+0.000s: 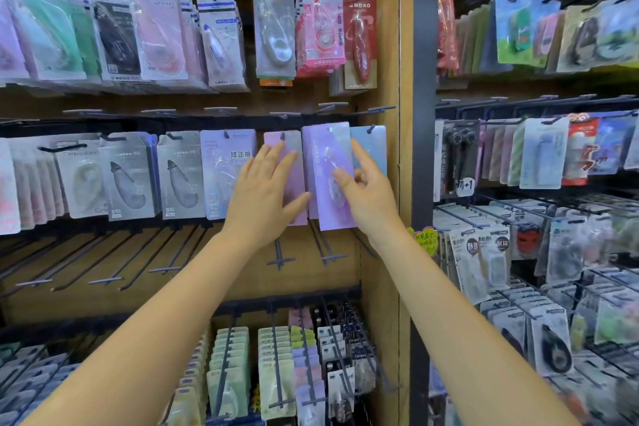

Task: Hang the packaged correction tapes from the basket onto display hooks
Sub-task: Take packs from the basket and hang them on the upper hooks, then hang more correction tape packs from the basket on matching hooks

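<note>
A purple packaged correction tape [326, 162] stands upright against the middle row of hooks. My right hand [368, 188] pinches it, thumb on its front and fingers behind its right edge. To its left hangs a pink pack [292, 145] on a hook. My left hand [268, 190] lies flat on that pink pack with straight fingers. A light blue pack [375, 143] hangs just right of the purple one. The basket is out of view.
Rows of packaged correction tapes fill the top row [138, 28] and the right-hand rack [539, 156]. Several bare black hooks [280, 258] jut out below my hands. A wooden upright [397, 149] and a dark post [423, 114] divide the two racks.
</note>
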Action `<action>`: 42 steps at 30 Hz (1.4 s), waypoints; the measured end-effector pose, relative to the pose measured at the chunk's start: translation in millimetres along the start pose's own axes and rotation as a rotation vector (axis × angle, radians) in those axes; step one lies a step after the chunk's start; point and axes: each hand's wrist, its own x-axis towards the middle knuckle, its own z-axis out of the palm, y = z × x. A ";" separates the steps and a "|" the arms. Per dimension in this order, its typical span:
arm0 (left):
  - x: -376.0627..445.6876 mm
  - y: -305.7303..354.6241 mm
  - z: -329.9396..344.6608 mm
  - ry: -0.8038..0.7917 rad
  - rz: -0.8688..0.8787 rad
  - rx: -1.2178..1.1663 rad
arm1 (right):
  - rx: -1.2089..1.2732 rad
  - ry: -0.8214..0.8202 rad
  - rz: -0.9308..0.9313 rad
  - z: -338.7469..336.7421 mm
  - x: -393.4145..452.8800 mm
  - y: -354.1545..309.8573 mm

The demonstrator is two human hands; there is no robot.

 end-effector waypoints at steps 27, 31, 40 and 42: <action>6.3 -19.8 13.8 -0.009 0.092 0.510 | -1.399 0.112 -0.531 10.3 36.8 43.1; 10.7 -13.7 10.9 -0.101 0.030 0.538 | -1.389 0.001 -0.422 12.7 47.3 43.0; -8.4 -2.8 0.9 0.031 0.014 0.261 | -1.041 0.082 -0.508 -1.9 7.7 32.4; -29.7 8.5 -1.0 0.142 0.029 0.139 | -0.895 0.147 -0.569 -9.9 -19.6 30.2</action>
